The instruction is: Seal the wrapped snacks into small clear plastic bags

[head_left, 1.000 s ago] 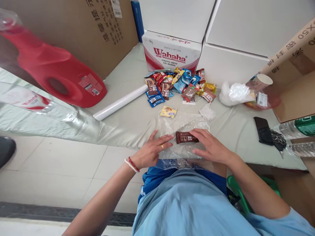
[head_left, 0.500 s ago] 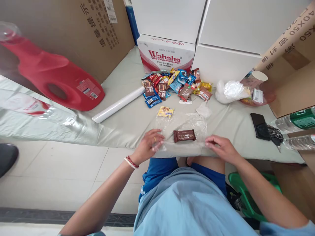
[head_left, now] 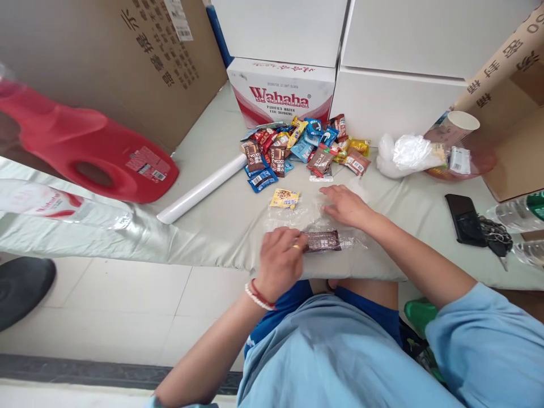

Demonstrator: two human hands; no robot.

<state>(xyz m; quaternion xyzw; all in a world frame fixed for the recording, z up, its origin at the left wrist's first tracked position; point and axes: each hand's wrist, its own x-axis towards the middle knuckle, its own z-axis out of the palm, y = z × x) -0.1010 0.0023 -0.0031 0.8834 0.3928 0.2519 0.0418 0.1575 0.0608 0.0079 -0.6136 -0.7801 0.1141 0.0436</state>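
Observation:
A dark brown wrapped snack bar [head_left: 323,241] lies near the table's front edge, with clear plastic film [head_left: 353,242] over it and spread around it. At the bar's left end, my left hand [head_left: 281,255] has its fingers curled down, closed on the film; the fingertips are partly hidden. My right hand [head_left: 346,207] reaches across the film beyond the bar, its fingers stretched out and holding nothing. A yellow snack packet [head_left: 284,198] lies at the film's far left edge.
Several colourful snack packets [head_left: 321,160] are heaped before the white Wahaha carton [head_left: 289,93]. A white film roll [head_left: 202,190] lies left of them, near a red jug [head_left: 102,153]. To the right are a black phone [head_left: 465,220], keys [head_left: 496,232] and a white plastic bag [head_left: 408,156].
The film's near edge has been brought over the bar. My left hand has moved right to the bar's left end, while my right hand has moved left and farther from me.

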